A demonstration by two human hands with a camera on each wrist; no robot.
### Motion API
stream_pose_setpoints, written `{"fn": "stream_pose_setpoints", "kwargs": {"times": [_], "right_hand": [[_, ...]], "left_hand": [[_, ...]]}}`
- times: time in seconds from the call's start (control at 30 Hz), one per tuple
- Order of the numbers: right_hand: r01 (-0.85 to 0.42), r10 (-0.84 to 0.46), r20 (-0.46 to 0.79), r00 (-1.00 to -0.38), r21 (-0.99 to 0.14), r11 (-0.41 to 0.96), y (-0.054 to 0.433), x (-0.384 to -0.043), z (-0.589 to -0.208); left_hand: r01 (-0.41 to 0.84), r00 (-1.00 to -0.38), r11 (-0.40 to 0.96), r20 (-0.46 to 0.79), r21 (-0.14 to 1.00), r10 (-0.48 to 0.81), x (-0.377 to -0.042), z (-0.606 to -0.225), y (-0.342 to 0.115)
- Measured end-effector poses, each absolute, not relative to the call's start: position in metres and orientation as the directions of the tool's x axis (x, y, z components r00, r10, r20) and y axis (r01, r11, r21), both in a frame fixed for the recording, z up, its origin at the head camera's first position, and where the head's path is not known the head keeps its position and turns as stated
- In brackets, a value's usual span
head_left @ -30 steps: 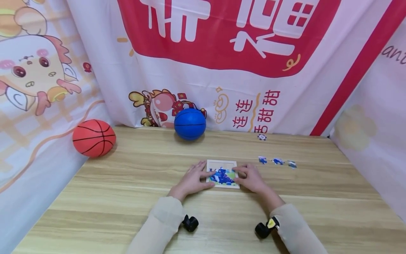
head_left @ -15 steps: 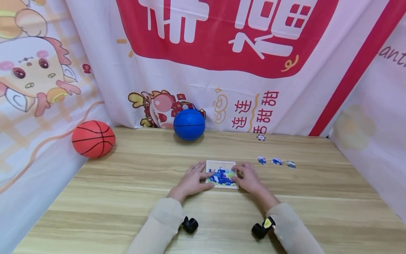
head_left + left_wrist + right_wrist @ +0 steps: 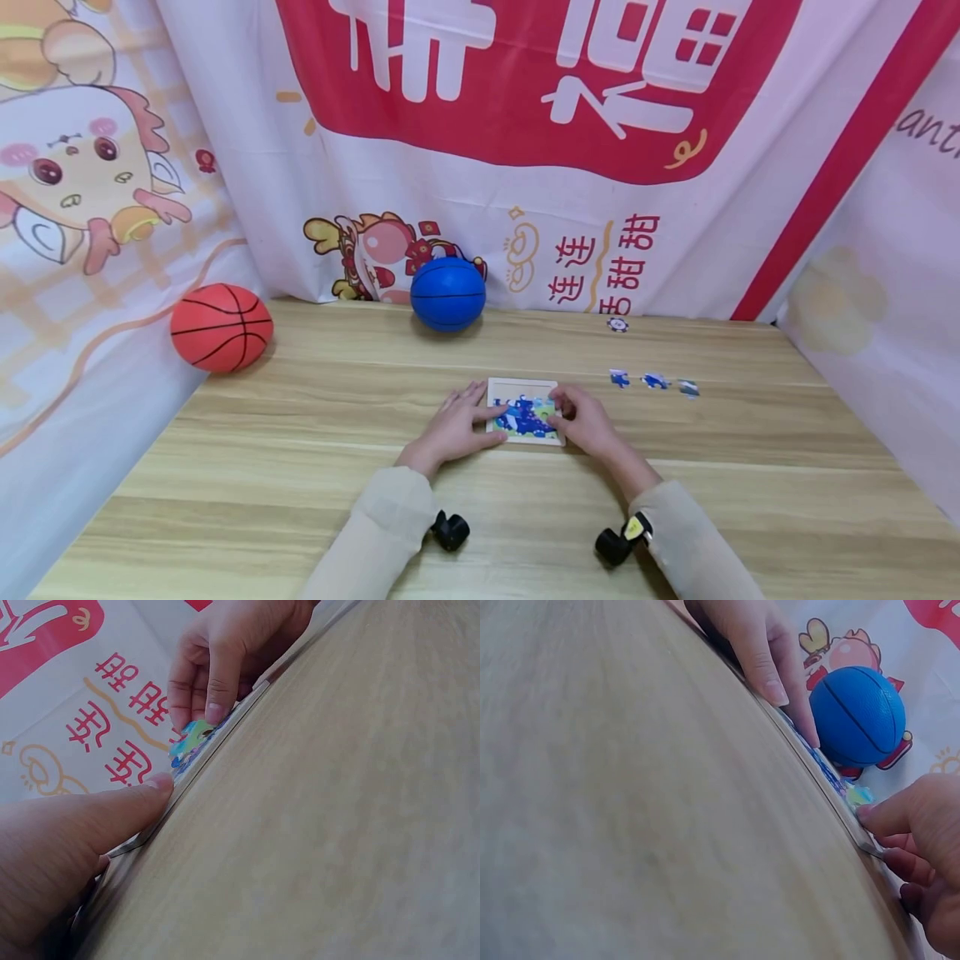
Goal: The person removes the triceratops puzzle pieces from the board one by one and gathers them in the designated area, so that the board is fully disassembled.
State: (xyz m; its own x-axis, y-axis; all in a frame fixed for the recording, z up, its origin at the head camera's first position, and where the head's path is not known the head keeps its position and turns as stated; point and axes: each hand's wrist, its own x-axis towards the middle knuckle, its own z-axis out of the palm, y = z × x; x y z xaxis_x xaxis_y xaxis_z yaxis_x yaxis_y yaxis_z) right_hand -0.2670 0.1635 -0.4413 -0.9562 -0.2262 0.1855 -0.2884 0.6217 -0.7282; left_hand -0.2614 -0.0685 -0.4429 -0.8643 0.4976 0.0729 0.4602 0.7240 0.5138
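Note:
A small jigsaw puzzle in a white-edged tray (image 3: pixel 522 381) lies on the table, its near part filled with blue and green pieces and a bare strip along its far side. My left hand (image 3: pixel 447 427) rests at the tray's left edge, thumb and forefinger extended over the puzzle. At the right side, my right hand (image 3: pixel 590 421) pinches a light green puzzle piece (image 3: pixel 196 738) between thumb and fingers. In the left wrist view that piece stands tilted up above the other pieces. The right wrist view shows the thumb at the piece and other fingers near the tray's corner.
Three loose puzzle pieces (image 3: pixel 656 381) lie in a row to the right, beyond my right hand. Farther back is a small round white piece (image 3: pixel 618 325). A blue ball (image 3: pixel 448 294) sits by the back curtain, a red ball (image 3: pixel 222 328) at the left edge.
My right hand has shifted slightly left over the tray, and its fingers are drawn in more around the green piece. The left hand has stayed in place.

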Motion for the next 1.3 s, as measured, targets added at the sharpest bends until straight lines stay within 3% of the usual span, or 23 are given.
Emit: {"fn": "stream_pose_setpoints", "kwargs": {"times": [0.5, 0.7, 1.03, 1.3], "right_hand": [[-0.265, -0.198, 0.189, -0.962, -0.824, 0.501, 0.197, -0.268, -0.436], [-0.254, -0.174, 0.188, -0.967, -0.799, 0.545, 0.236, -0.264, -0.43], [-0.314, -0.106, 0.32, -0.942, -0.719, 0.62, 0.308, -0.256, -0.428], [-0.193, -0.026, 0.24, -0.97, -0.707, 0.68, 0.354, -0.251, -0.431]], "left_hand": [[0.464, -0.865, 0.726, 0.082, 0.509, 0.495, -0.26, -0.444, -0.068], [0.465, -0.865, 0.729, 0.084, 0.503, 0.494, -0.26, -0.442, -0.068], [0.467, -0.865, 0.73, 0.084, 0.499, 0.496, -0.258, -0.439, -0.069], [0.471, -0.863, 0.735, 0.084, 0.487, 0.498, -0.26, -0.441, -0.068]]}}
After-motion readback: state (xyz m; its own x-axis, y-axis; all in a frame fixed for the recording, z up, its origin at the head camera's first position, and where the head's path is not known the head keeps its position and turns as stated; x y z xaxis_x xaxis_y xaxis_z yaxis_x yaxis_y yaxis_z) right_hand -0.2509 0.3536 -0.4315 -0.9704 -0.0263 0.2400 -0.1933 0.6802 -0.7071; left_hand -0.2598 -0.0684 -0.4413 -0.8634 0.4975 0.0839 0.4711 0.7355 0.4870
